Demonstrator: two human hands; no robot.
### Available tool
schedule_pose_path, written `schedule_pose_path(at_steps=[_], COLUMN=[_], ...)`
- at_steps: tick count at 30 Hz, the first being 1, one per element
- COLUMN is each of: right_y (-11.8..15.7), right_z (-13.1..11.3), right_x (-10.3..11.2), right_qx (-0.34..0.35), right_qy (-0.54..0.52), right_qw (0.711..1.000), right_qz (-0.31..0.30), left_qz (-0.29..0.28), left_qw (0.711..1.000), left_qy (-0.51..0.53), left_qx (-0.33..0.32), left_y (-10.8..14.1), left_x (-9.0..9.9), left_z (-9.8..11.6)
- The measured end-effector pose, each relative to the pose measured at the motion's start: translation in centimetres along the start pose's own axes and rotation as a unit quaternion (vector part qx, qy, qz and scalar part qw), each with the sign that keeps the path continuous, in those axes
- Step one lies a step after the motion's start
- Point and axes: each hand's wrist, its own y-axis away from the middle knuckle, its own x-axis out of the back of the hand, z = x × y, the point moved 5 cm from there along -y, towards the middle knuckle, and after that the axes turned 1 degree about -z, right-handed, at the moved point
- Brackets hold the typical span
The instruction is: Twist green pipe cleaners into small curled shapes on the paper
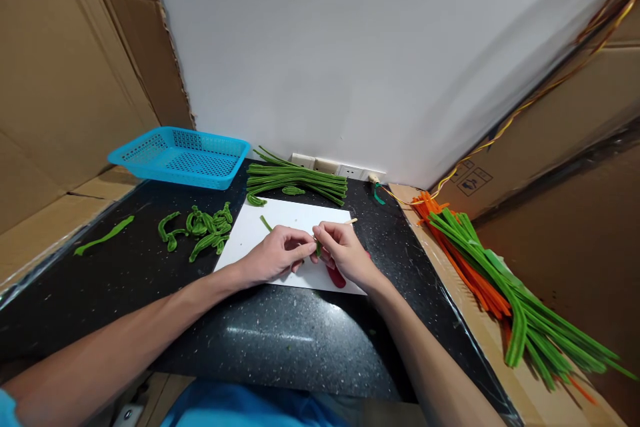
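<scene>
1. Over the white sheet [280,227] on the black speckled counter [280,340], my left hand [275,257] and right hand [345,253] meet fingertip to fingertip, both pinching one short green pipe cleaner [317,247] between thumb and forefingers. The fuzzy wire sits low and close to the sheet, probably so both hands can brace while they work it.

2. A thin pale wooden stick [350,221] pokes out past my right fingers; I cannot tell whether it lies on the sheet or is held. A red handle [336,276] shows under my right hand, resting on the sheet's near edge.

3. One loose green piece [265,223] lies on the sheet beyond my left hand.

4. Left of the sheet, a heap of bent green pieces [205,227] curls on the stone, apparently set aside together within reach; one long piece [104,236] lies farther left, alone.

5. Behind the sheet, a bundle of straight green pipe cleaners [295,179] lies against the wall, beside a blue perforated plastic basket [180,157].

6. Well right of the sheet, a larger supply of green and orange stems [495,273] sprawls over flattened cardboard [525,373].
</scene>
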Motion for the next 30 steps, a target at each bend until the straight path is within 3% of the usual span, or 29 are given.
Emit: schedule_pose_path(at_steps=[4, 12, 18, 23, 30], right_y=[0.0, -0.1, 0.0, 0.1, 0.1], right_z=[0.1, -0.2, -0.6, -1.0, -1.1], right_x=[0.0, 0.0, -0.1, -0.1, -0.6], right_qx=[0.002, 0.021, 0.044, 0.061, 0.061], right_qy=[0.004, 0.003, -0.032, 0.047, 0.122], right_qw=[1.000, 0.999, 0.997, 0.996, 0.990], right_qz=[0.009, 0.027, 0.060, 0.055, 0.046], left_qz=[0.027, 0.022, 0.078, 0.158, 0.193], left_qw=[0.997, 0.999, 0.994, 0.985, 0.959], left_qy=[-0.048, 0.047, 0.073, -0.015, -0.177], left_qx=[-0.054, -0.003, -0.017, -0.067, -0.111], left_y=[-0.1, -0.1, -0.3, 0.1, 0.7], left_x=[0.1, -0.2, 0.8, 1.9, 1.5], left_z=[0.7, 0.2, -0.6, 0.5, 1.4])
